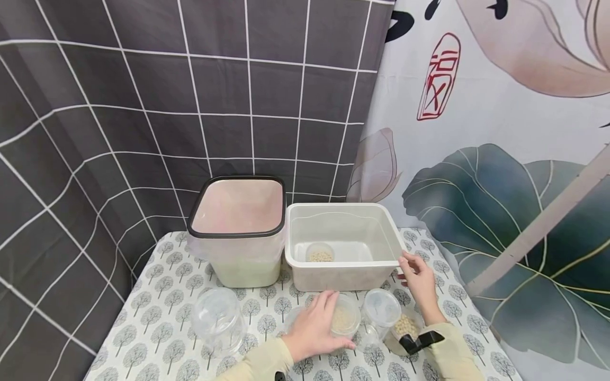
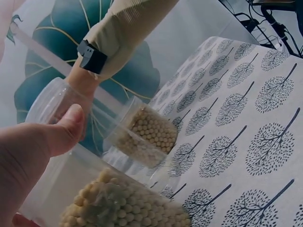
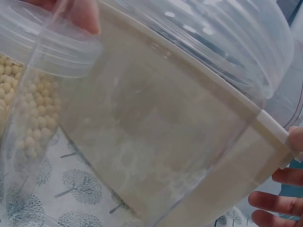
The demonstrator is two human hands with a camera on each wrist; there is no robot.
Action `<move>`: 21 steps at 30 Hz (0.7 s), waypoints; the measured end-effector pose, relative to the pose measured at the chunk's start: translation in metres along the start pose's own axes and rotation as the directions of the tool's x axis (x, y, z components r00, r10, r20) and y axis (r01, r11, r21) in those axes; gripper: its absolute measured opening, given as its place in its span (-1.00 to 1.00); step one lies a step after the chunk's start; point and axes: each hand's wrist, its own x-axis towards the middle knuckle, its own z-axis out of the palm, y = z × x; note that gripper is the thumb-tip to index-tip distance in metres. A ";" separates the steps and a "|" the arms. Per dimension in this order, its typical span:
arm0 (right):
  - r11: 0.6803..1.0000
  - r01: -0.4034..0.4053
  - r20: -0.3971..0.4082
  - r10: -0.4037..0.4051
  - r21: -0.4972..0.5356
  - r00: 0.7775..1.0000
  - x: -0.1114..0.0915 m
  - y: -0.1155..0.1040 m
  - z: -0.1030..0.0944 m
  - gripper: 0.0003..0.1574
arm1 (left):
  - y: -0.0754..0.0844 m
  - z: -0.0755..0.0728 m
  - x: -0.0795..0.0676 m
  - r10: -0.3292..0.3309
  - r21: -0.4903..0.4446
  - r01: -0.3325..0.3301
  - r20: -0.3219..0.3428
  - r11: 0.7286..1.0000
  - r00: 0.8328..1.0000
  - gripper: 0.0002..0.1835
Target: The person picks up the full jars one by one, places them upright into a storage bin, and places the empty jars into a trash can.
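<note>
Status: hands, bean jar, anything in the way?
Left hand grips bean jar. Right hand touches tub rim. Clear jar close beside, possibly in the way.

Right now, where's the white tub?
Head view: the white tub stands on the tree-print tablecloth, just right of the black-rimmed bin, with the right hand at its near right corner.

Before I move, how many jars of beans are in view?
3: a bean jar in the white bin, a lidded jar in the left hand, a third jar by the right sleeve. The left hand may hide more.
</note>
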 end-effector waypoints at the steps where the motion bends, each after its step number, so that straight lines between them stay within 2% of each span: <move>1: 1.000 0.002 0.001 -0.002 0.000 1.000 0.000 0.000 0.000 -0.45 | 0.000 0.001 0.000 0.001 -0.005 -0.001 -0.003 1.000 1.000 0.23; 9: 1.000 0.001 -0.006 -0.001 0.003 1.000 0.000 -0.003 0.000 -0.45 | 0.000 0.005 0.000 -0.011 -0.019 0.011 -0.021 1.000 1.000 0.24; 14: 1.000 -0.008 -0.003 0.008 -0.006 1.000 -0.001 -0.002 0.001 -0.43 | 0.002 0.008 0.001 -0.027 -0.033 0.026 -0.025 0.999 0.999 0.16; 18: 0.999 0.038 -0.006 -0.038 -0.004 0.999 -0.003 0.000 0.001 -0.38 | 0.004 0.009 0.003 -0.035 -0.058 0.032 -0.043 0.998 0.998 0.08; 19: 0.996 0.075 -0.003 -0.075 0.045 0.997 0.001 0.011 0.002 -0.40 | 0.005 0.009 0.004 -0.038 -0.064 0.035 -0.045 0.997 0.998 0.08; 21: 0.994 0.093 -0.004 -0.093 0.049 0.996 0.002 0.011 0.002 -0.38 | 0.007 0.008 0.005 -0.042 -0.071 0.038 -0.046 0.997 0.998 0.07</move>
